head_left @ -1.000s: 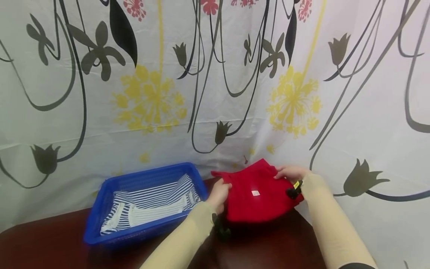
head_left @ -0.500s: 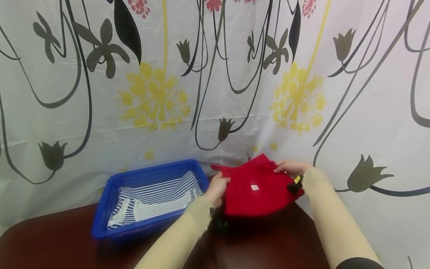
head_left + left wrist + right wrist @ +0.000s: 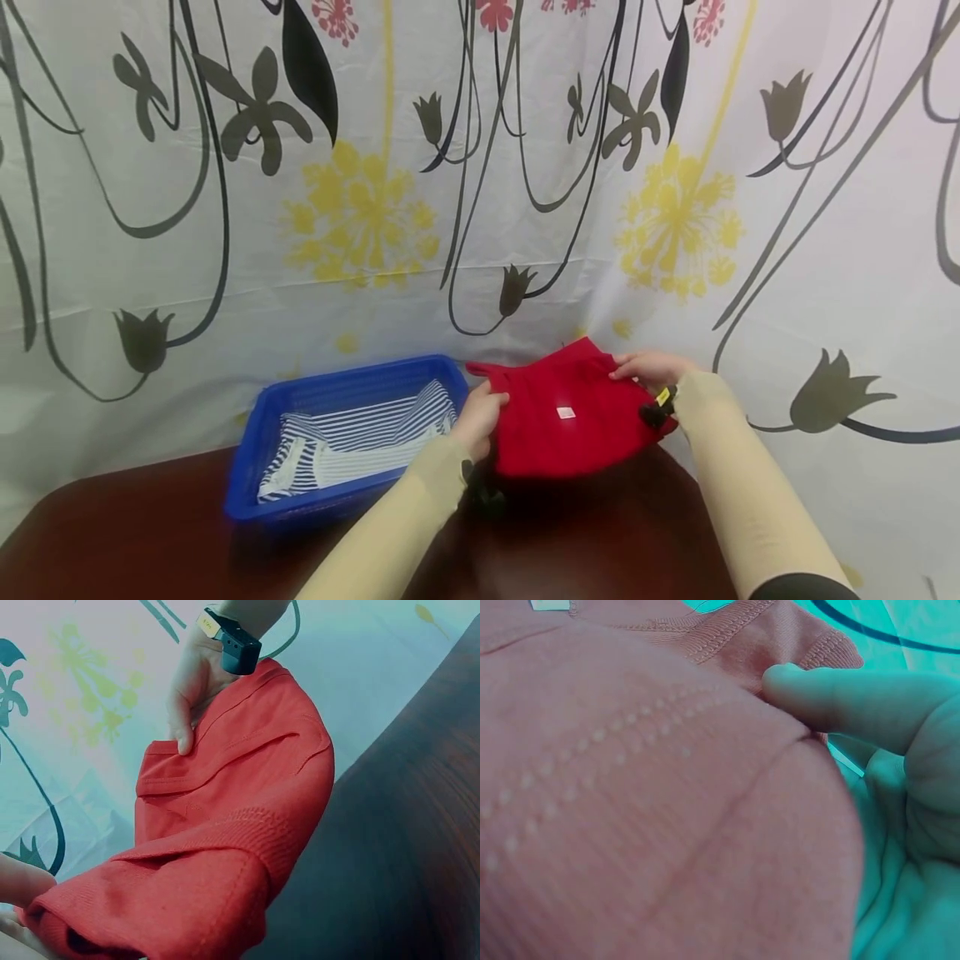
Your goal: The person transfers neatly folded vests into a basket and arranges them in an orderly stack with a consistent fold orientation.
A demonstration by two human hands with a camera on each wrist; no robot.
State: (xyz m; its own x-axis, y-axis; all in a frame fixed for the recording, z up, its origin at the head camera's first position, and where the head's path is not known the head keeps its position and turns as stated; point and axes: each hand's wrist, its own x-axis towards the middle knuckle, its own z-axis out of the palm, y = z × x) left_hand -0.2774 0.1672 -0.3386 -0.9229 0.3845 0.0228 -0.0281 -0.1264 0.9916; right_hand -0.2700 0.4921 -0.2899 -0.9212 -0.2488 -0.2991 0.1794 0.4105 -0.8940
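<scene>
Holding a folded red garment (image 3: 573,421) by its two sides, a person works at a dark wooden table (image 3: 600,542) in the lower right of centre of the head view; the left hand (image 3: 480,417) pinches the garment's left edge, the right hand (image 3: 648,368) its upper right edge. Just to the left sits a blue basket (image 3: 258,437) with a striped shirt (image 3: 352,442) lying in it, before a flowered curtain (image 3: 225,208).

In the left wrist view, the red garment (image 3: 232,847) fills the centre, bunched at lower left, where only fingertips (image 3: 19,881) of the left hand show; the right hand (image 3: 191,682) holds its far hem at upper left.

In the right wrist view, the thumb (image 3: 832,697) presses the cloth (image 3: 630,787) at upper right, clamped on the fold.

The fold looks loose: with only the edges pinched, the layers could sag open or slip free.
</scene>
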